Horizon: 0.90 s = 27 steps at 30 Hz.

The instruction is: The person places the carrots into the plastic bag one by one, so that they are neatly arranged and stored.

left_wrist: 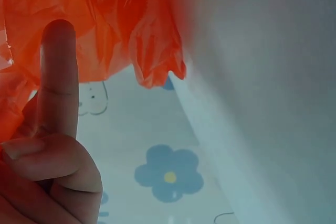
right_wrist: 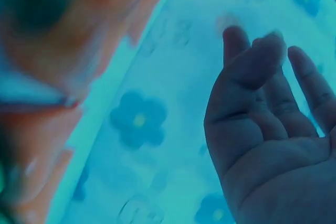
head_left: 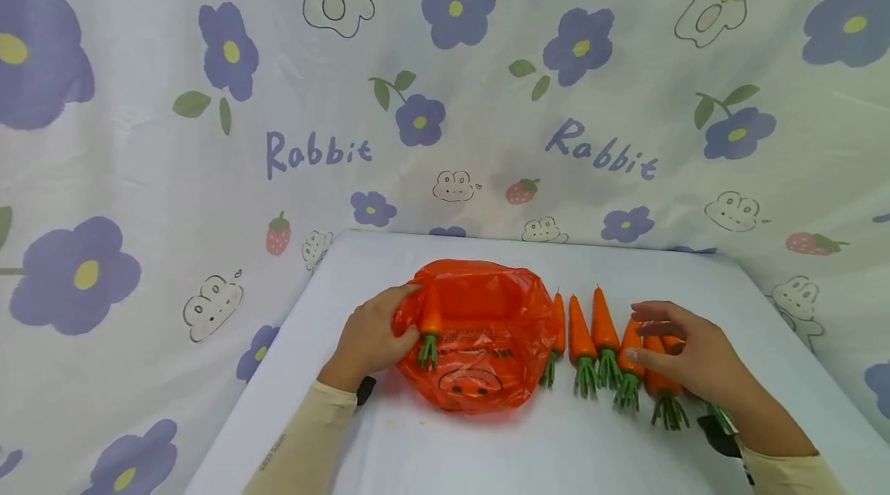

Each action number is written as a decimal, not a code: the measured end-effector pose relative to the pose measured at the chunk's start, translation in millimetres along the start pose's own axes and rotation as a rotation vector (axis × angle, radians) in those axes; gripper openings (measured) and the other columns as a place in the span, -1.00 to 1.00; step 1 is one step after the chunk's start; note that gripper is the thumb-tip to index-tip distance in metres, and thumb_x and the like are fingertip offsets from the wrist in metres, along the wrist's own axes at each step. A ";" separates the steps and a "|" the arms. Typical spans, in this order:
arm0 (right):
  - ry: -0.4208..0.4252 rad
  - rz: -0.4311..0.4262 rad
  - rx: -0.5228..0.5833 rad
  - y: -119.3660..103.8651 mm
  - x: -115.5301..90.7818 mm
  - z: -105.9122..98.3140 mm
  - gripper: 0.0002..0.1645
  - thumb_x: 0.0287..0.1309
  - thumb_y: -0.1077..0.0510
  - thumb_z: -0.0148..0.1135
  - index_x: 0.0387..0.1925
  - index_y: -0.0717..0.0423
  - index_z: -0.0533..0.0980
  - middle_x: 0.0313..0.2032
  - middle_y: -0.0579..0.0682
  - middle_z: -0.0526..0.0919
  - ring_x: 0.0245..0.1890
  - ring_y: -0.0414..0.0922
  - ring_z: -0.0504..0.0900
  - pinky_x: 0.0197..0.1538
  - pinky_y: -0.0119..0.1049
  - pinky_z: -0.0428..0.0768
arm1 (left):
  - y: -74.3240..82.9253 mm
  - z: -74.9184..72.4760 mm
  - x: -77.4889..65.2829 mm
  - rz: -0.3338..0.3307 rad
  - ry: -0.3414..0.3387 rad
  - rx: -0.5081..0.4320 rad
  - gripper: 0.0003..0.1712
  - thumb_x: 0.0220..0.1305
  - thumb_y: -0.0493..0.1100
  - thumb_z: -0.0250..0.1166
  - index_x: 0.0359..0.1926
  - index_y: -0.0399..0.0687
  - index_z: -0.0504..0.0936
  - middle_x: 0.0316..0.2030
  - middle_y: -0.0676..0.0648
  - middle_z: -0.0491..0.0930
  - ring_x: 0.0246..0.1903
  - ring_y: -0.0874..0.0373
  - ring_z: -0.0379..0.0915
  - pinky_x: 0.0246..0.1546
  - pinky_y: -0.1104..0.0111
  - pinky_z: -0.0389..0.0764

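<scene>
My left hand [head_left: 375, 333] grips the left rim of a red plastic bag [head_left: 480, 371], which gapes open on the table with a printed face on its front. In the left wrist view, one finger [left_wrist: 59, 77] lies straight along the outside of the bag. One carrot [head_left: 432, 315] stands tip up at that rim beside the left thumb, its green stalks hanging over the bag. My right hand [head_left: 702, 360] hovers over the right end of a row of orange carrots [head_left: 603, 325], fingers loosely bent and holding nothing. It partly hides the rightmost carrots.
The row of carrots lies on the white table [head_left: 549, 449] just right of the bag, green ends toward me. Behind the table hangs a white cloth [head_left: 487, 93] printed with flowers and rabbits, which also runs along both sides.
</scene>
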State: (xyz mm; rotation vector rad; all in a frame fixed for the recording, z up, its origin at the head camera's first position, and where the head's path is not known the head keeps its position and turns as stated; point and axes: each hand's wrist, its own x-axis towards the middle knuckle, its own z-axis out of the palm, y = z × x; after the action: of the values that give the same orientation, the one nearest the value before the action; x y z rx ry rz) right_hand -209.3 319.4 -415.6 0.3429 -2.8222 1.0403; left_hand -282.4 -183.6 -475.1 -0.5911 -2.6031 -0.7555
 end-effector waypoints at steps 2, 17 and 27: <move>0.016 0.015 -0.022 12.8 -4.1 -3.1 -0.13 0.13 -0.20 0.58 0.42 -0.12 0.46 0.21 0.05 0.66 0.10 0.11 0.71 -0.16 -0.33 0.70 | 0.0 -0.6 -1.1 0.000 -0.001 0.002 -0.27 0.16 -0.05 0.40 0.41 0.14 0.55 0.19 0.06 0.65 0.07 0.05 0.65 0.06 0.01 0.70; 0.202 0.141 -0.013 62.1 -20.2 -26.0 -0.03 0.16 -0.15 0.57 0.49 0.06 0.38 0.29 0.27 0.56 -0.04 -0.67 0.41 -0.20 -0.70 0.52 | -2.1 2.6 1.5 0.023 -0.005 0.026 -0.26 0.15 -0.01 0.39 0.41 0.15 0.55 0.19 0.07 0.65 0.05 0.05 0.66 0.03 0.01 0.72; 0.183 0.254 -0.089 87.2 -19.9 -36.7 0.06 0.15 -0.22 0.56 0.53 0.14 0.33 0.32 0.37 0.52 0.12 0.17 0.64 -0.30 -0.48 0.63 | -2.3 0.9 2.1 0.018 -0.007 0.026 -0.26 0.16 -0.02 0.37 0.42 0.14 0.54 0.21 0.04 0.65 0.07 0.03 0.66 0.04 0.00 0.71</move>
State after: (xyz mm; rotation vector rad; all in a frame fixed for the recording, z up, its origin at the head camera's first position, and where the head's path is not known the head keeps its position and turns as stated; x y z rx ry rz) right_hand -210.7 411.2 -446.0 -0.1179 -2.7826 0.9287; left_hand -285.5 -184.3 -475.9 -0.6095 -2.6071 -0.7136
